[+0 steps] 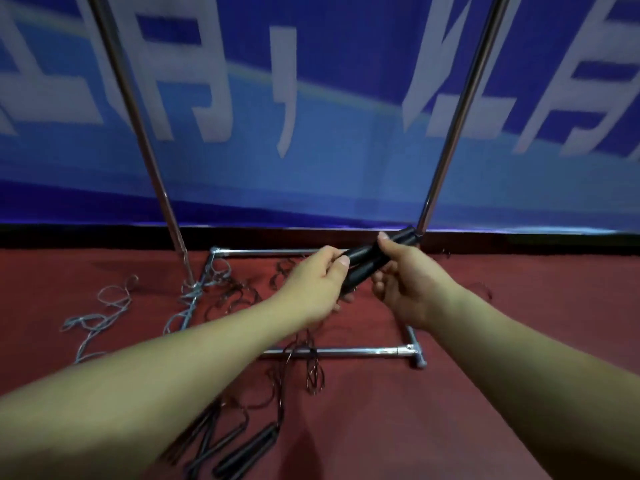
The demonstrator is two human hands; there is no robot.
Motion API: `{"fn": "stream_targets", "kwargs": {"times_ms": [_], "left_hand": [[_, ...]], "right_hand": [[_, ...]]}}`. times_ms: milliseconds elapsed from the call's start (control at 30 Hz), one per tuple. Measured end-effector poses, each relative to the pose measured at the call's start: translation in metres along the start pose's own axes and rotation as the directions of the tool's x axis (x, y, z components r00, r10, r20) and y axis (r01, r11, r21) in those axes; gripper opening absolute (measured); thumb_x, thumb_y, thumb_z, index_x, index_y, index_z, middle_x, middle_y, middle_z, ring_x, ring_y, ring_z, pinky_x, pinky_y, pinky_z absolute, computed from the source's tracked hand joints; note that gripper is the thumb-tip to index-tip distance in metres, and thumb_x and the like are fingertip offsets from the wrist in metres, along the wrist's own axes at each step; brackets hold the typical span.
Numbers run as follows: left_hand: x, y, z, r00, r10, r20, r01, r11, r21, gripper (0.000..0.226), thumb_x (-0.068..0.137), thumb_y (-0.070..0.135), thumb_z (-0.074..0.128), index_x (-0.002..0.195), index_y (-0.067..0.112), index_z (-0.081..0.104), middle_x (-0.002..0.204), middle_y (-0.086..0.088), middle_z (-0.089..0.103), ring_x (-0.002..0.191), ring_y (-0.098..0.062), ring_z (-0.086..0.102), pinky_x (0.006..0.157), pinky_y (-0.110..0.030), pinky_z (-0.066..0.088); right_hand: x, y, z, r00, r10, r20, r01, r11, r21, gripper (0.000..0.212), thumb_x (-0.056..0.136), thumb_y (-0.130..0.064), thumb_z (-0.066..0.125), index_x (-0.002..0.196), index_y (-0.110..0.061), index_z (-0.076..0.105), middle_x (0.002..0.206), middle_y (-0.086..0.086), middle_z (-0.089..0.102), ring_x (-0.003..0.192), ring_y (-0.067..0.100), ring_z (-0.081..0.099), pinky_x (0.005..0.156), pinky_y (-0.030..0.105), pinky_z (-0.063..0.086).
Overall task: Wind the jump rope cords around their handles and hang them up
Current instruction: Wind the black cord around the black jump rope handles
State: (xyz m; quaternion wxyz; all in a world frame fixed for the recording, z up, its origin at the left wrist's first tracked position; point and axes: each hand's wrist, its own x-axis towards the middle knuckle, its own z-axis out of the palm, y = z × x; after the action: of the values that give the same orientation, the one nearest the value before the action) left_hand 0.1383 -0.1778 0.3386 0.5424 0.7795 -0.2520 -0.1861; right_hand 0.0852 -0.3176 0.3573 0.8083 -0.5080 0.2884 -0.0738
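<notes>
While both hands grip black handles (372, 259) | left hand (317, 284) low | right hand (403, 285) high

red floor (519, 341), tangled cords (242, 296), rack base (346, 351)

A blue banner (311, 168) with large white characters fills the wall past the fingers. Below them lies dark red carpet (519, 323) — a chrome rack's base bars (346, 350) resting on it, its two poles (149, 150) rising on either side.

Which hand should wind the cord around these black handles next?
Probably the left hand: it pinches the lower end, where the thin cord trails, while the right hand wraps the black handles steadily.
</notes>
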Motion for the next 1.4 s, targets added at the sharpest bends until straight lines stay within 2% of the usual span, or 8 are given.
{"fn": "stream_targets", "kwargs": {"times_ms": [200,333,433,567,700,967,1200,1400], "left_hand": [[-0.011,0.064,-0.048,0.996,0.054,0.071,-0.051,0.998,-0.032,0.022,0.108,0.023,0.038,0.109,0.009,0.055,0.11,-0.019,0.068,0.084,-0.033,0.074,0.07,-0.039,0.061],[-0.032,0.073,-0.055,0.994,-0.06,0.092,0.08,0.97,-0.23,0.022,0.108,0.02,0.035,0.101,0.012,0.054,0.104,-0.018,0.068,0.071,-0.03,0.07,0.065,-0.036,0.057],[-0.045,0.058,-0.056,0.971,-0.176,0.165,0.224,0.908,-0.354,0.032,0.107,0.021,0.031,0.118,0.005,0.057,0.108,-0.021,0.071,0.072,-0.03,0.069,0.068,-0.039,0.056],[-0.054,0.05,-0.069,0.938,-0.221,0.269,0.32,0.852,-0.414,0.048,0.103,0.043,0.035,0.121,0.013,0.067,0.108,-0.017,0.073,0.081,-0.028,0.066,0.081,-0.042,0.057],[-0.056,0.046,-0.085,0.936,-0.148,0.319,0.268,0.887,-0.376,0.062,0.095,0.064,0.038,0.118,0.018,0.071,0.102,-0.004,0.074,0.085,-0.023,0.061,0.075,-0.033,0.056],[-0.047,0.034,-0.102,0.984,-0.09,0.152,0.139,0.928,-0.347,0.023,0.101,0.031,0.056,0.116,0.018,0.068,0.083,-0.008,0.07,0.053,-0.011,0.049,0.045,-0.021,0.038],[-0.045,0.022,-0.121,0.986,-0.075,0.15,0.105,0.973,-0.204,0.021,0.101,0.026,0.058,0.119,0.018,0.065,0.08,-0.007,0.07,0.051,-0.011,0.047,0.043,-0.02,0.035],[-0.04,0.019,-0.134,0.988,-0.017,0.156,0.024,0.999,-0.039,0.017,0.098,0.03,0.063,0.115,0.028,0.068,0.076,0.0,0.069,0.053,-0.011,0.049,0.045,-0.02,0.037]], "right_hand": [[-0.039,-0.064,0.026,0.989,-0.147,0.035,0.149,0.986,-0.075,0.025,0.096,-0.034,0.063,0.098,-0.01,0.056,0.05,-0.002,0.056,0.041,0.01,0.05,0.039,0.022,0.043],[-0.056,-0.048,0.033,0.972,-0.22,0.078,0.222,0.975,-0.029,0.024,0.097,-0.027,0.062,0.105,-0.005,0.057,0.054,0.001,0.058,0.042,0.011,0.05,0.039,0.024,0.044],[-0.063,-0.036,0.038,0.965,-0.24,0.104,0.254,0.955,-0.156,0.022,0.097,-0.023,0.062,0.098,-0.002,0.059,0.055,0.003,0.061,0.044,0.014,0.052,0.041,0.026,0.044],[-0.069,-0.03,0.049,0.953,-0.241,0.184,0.284,0.921,-0.265,0.03,0.097,-0.028,0.063,0.105,0.001,0.06,0.072,0.01,0.069,0.05,0.016,0.055,0.048,0.029,0.047],[-0.07,-0.022,0.066,0.943,-0.25,0.22,0.307,0.909,-0.283,0.027,0.096,-0.029,0.064,0.102,-0.003,0.063,0.07,0.006,0.069,0.054,0.016,0.055,0.052,0.029,0.048],[-0.059,-0.022,0.07,0.967,-0.236,0.096,0.254,0.863,-0.436,0.037,0.085,-0.05,0.07,0.094,-0.014,0.071,0.066,-0.002,0.055,0.056,0.014,0.048,0.052,0.027,0.04],[-0.046,-0.024,0.05,0.896,-0.44,-0.054,0.25,0.602,-0.758,0.058,0.079,-0.069,0.062,0.07,-0.015,0.046,0.051,-0.008,0.048,0.057,0.019,0.046,0.061,0.033,0.04],[-0.037,-0.018,0.05,0.64,-0.74,0.209,0.421,0.109,-0.901,0.042,0.083,-0.06,0.063,0.098,-0.025,0.047,0.102,-0.008,0.044,0.088,0.012,0.047,0.074,0.031,0.04]]}}
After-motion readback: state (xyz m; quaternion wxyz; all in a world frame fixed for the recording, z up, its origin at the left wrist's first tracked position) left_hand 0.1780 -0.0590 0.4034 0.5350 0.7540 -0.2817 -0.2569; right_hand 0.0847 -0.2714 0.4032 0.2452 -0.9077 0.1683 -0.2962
